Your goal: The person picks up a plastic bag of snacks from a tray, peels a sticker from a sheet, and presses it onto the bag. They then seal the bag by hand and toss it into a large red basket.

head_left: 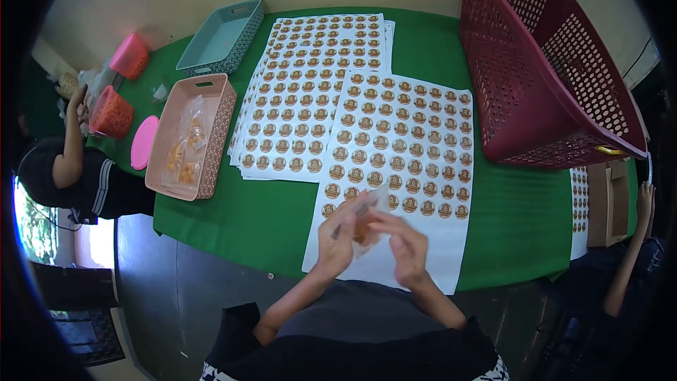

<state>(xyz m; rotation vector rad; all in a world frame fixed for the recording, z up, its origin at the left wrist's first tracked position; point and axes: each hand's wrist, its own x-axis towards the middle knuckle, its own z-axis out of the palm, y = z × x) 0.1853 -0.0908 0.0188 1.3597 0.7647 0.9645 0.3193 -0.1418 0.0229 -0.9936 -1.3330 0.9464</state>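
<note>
Low over the near sheet of stickers, my left hand (336, 241) is closed around a small clear plastic bag (381, 200) with orange-brown contents. The bag is tilted, and the fingers partly cover it. My right hand (407, 248) is at the bag's right side, slightly blurred, with its fingers stretched across the front of the bag and the thumb apart. Below the hands is a white sheet (402, 148) with rows of round brown-and-gold stickers. It overlaps a stack of similar sheets (303, 92).
A pink basket (224, 123) at left holds several filled bags; a teal basket (250, 28) stands behind it. Beyond are red-orange tubs (113, 113) and a pink lid (145, 142). A large maroon basket (508, 77) and cardboard box (599, 204) are right. People are at both sides.
</note>
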